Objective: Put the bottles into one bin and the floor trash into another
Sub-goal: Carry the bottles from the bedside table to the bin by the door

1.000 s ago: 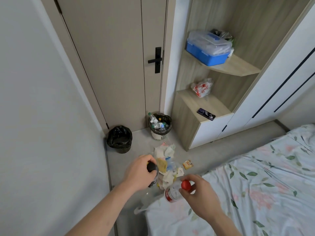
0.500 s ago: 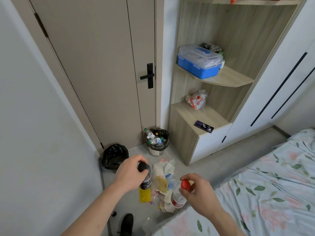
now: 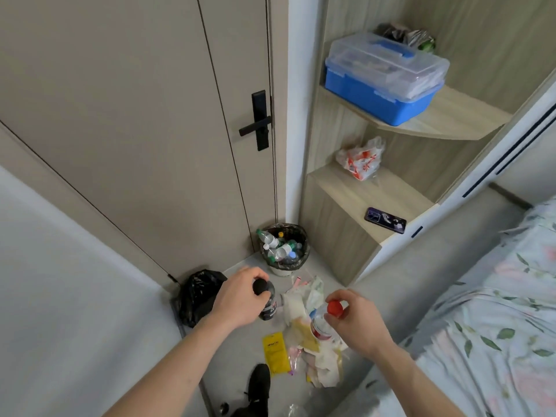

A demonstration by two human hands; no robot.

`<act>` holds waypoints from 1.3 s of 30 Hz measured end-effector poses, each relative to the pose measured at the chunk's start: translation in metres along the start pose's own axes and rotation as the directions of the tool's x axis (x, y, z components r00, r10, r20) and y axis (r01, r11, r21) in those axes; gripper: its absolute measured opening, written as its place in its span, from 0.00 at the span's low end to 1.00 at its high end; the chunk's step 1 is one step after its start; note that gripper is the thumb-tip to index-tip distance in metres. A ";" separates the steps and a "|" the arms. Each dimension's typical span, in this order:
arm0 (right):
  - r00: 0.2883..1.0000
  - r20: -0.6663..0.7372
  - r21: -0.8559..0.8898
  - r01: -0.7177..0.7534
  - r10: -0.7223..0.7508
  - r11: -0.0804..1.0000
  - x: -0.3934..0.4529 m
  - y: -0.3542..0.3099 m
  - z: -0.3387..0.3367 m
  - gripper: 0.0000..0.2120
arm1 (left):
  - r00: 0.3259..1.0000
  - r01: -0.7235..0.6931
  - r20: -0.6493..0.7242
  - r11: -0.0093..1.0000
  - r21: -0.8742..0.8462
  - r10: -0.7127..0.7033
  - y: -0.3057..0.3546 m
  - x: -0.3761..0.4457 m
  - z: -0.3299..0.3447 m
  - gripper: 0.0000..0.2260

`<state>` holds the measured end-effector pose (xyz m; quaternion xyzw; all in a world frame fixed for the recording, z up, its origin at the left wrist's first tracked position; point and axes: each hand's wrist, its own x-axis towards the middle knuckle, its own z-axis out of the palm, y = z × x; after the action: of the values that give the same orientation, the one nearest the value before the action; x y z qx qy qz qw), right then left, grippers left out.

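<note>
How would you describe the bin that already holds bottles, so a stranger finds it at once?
Start at the closed door and look down to its lower right corner. The bottle bin stands there on the floor beside the wooden shelf unit. Unlike the black-bag bin further left, plastic bottles fill it.

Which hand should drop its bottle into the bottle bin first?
Probably the left hand. Its dark bottle hangs closer to the bin of bottles by the door. The right hand holds the red-capped bottle farther back, over the floor trash.

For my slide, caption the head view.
Each hand holds a bottle above floor trash, facing two bins.
</note>
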<state>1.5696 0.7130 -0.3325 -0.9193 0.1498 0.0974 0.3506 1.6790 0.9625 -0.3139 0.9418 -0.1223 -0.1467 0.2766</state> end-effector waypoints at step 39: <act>0.884 0.033 0.158 -0.466 0.467 0.870 0.480 0.102 0.160 0.12 | 0.962 -0.079 0.261 0.997 -0.006 0.078 -0.164 0.500 0.209 0.11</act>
<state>1.9724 0.6496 -0.6494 -0.8248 0.3757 0.1639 0.3896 2.0951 0.8391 -0.6778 0.9094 -0.1952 -0.2579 0.2616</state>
